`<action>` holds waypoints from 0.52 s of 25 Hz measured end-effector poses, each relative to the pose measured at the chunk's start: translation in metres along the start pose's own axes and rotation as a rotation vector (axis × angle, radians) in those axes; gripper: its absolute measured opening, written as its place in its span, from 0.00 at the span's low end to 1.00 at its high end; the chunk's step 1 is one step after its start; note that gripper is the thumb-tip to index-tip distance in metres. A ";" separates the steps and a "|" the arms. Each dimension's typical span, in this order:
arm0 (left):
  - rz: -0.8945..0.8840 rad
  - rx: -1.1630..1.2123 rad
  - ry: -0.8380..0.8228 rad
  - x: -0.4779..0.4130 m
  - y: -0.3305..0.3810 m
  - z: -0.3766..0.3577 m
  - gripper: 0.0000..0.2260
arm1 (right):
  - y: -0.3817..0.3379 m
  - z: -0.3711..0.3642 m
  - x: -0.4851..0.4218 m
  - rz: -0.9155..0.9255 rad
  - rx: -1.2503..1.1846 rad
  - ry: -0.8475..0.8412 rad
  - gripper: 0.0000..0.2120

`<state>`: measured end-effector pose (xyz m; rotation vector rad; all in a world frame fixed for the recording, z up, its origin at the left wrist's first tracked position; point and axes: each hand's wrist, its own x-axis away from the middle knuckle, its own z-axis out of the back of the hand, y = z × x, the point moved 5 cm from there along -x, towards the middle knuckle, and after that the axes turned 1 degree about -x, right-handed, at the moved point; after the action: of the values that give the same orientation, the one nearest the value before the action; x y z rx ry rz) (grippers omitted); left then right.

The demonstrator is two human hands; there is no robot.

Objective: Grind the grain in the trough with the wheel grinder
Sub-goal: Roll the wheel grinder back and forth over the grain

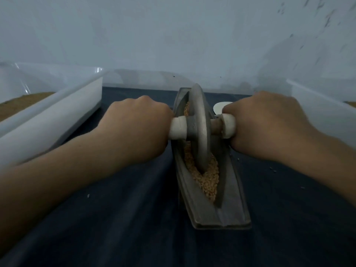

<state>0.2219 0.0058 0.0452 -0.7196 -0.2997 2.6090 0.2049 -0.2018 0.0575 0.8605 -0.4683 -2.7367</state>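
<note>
A grey boat-shaped trough (231,205) lies lengthwise in front of me on a dark cloth. Tan grain (207,180) fills its groove. The grey wheel grinder (199,130) stands upright in the groove, near the trough's far half, with its rim sunk in the grain. A white-wrapped axle handle sticks out on each side. My left hand (134,128) grips the left handle (178,128). My right hand (267,122) grips the right handle (228,126).
A clear plastic tub (50,112) holding brown grain stands at the left. Another clear tub (323,105) stands at the right. A small white round object (218,107) lies beyond the right handle. A pale wall rises behind. A few stray grains dot the dark cloth (115,218).
</note>
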 end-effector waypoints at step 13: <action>0.005 -0.051 0.079 0.001 0.000 0.005 0.05 | 0.008 -0.016 0.007 0.079 -0.132 0.124 0.04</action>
<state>0.2183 0.0058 0.0492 -0.8392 -0.3421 2.5789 0.2096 -0.2153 0.0447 0.9492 -0.2873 -2.5911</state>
